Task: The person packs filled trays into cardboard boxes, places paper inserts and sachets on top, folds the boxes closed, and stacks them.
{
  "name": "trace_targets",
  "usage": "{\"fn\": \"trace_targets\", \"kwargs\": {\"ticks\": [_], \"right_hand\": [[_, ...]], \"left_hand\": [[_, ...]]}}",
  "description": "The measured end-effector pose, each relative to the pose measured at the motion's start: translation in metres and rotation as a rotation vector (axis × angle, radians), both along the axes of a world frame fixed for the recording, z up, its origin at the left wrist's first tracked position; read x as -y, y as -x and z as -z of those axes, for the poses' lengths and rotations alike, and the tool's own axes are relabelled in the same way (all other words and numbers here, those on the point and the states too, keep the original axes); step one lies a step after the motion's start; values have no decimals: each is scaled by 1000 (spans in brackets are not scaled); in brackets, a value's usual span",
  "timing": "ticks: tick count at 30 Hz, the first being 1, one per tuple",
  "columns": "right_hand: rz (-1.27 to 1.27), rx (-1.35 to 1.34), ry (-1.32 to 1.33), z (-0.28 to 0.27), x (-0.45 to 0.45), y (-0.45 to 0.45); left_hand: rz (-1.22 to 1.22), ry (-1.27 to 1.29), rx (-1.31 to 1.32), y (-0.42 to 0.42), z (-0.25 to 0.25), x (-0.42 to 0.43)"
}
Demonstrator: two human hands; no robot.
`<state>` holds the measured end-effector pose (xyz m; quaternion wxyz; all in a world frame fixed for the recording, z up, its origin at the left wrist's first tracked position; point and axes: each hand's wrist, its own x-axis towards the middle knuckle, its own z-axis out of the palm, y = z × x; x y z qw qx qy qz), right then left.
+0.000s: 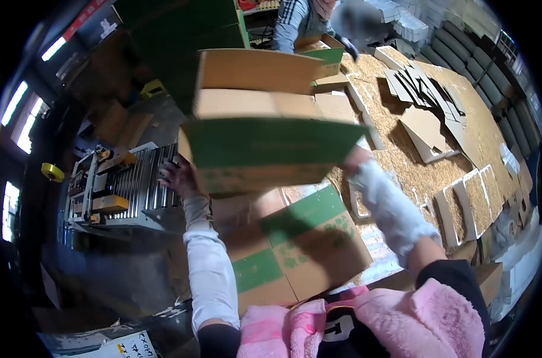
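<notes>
Leftmost, a yellow tape roll (52, 172) is seen near a roller conveyor (158, 182). Centrally, the far table is partly blocked from view by an open cardboard box (271, 143), held up above a closed carton (309, 256) with green patches. Beyond the box, a smaller box (329, 58) is attended by another person (292, 27). Farther right, the table (485, 128) is strewn with wood shavings (381, 128), and loose cardboard pieces (423, 128) are piled there. The open box's left end is touched by the left hand (180, 178), its fingers spread; its right end is met by the right hand (358, 160), blurred, so whether that hand is clenched cannot be told.
</notes>
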<state>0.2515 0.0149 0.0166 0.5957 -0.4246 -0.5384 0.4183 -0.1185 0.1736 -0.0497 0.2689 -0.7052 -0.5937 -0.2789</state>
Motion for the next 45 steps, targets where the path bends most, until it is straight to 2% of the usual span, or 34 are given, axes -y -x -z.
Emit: {"fn": "trace_targets", "kwargs": {"ticks": [1,4,5,6,7,8,9,10,12,13,14,15,16,17,18,21,23,24,25,26,27,28,29,31,32,33,35,37,39,40,41,43,44,45], "right_hand": [[-118,-258,39,18,-49,16],[-478,-649,42,96,-181,77],[-377,-859,387,93,-196,101],[-279,-475,235,106,-200,103],[-91,26,108,117,-202,104],[126,400,24,128,-205,106],[232,338,132,103,-168,100],[338,260,236,73,-130,94],[498,634,197,53,-41,80],[514,861,113,61,4,78],[470,1314,134,74,50,92],[282,1428,-13,75,87,106],[102,1409,48,101,115,124],[-11,1240,-1,103,126,135],[105,1243,29,100,127,137],[63,1244,30,94,126,133],[131,1096,-2,88,128,124],[14,905,-81,59,139,108],[-100,717,-153,10,158,92],[-189,893,-256,-46,174,85],[-267,1064,-340,-94,185,81],[-30,1350,-537,-119,192,83],[200,1338,-706,-134,191,83],[46,1313,-521,-155,187,75],[-57,1377,-449,-155,179,79],[-155,1429,-376,-150,165,80],[-182,1343,-430,-122,139,78],[23,1279,-471,-78,140,83],[208,1343,-544,-64,172,80],[93,1392,-425,-33,178,69],[-19,1433,-302,-9,174,60],[71,1407,-318,-45,172,70],[103,1414,-328,-71,170,72],[238,1339,-569,-89,164,79]], "left_hand": [[75,47,9,-10,-9,18],[156,390,140,-7,-14,49],[131,566,228,0,-21,55],[111,737,321,10,-21,55],[409,596,830,29,4,49],[537,466,941,26,-17,66],[660,347,1046,24,-41,89],[608,350,1108,36,-41,108],[412,417,1321,66,-27,160],[103,441,1283,105,32,180],[-78,667,1118,122,59,209],[-129,752,915,118,81,230],[-175,822,696,113,103,252],[-209,873,483,109,125,273],[-278,895,567,96,93,274],[74,1148,506,31,-89,273],[328,629,90,60,-88,262],[357,854,565,72,-104,254],[435,925,1438,75,-133,245],[344,786,2000,79,-162,236],[576,857,1692,84,-184,236],[557,988,1765,90,-194,238],[558,1165,1237,104,-186,231],[555,1303,140,114,-157,210],[262,1336,-154,69,-196,223],[566,1328,96,59,-203,215],[679,1668,129,42,-201,207],[721,1702,-273,19,-172,222],[1072,1155,-352,47,-125,223],[1212,878,-396,57,-115,220],[1038,1178,-218,40,-149,225],[598,1726,186,-5,-236,255],[768,1538,19,-2,-229,255],[860,1416,-23,-6,-226,249]]}}
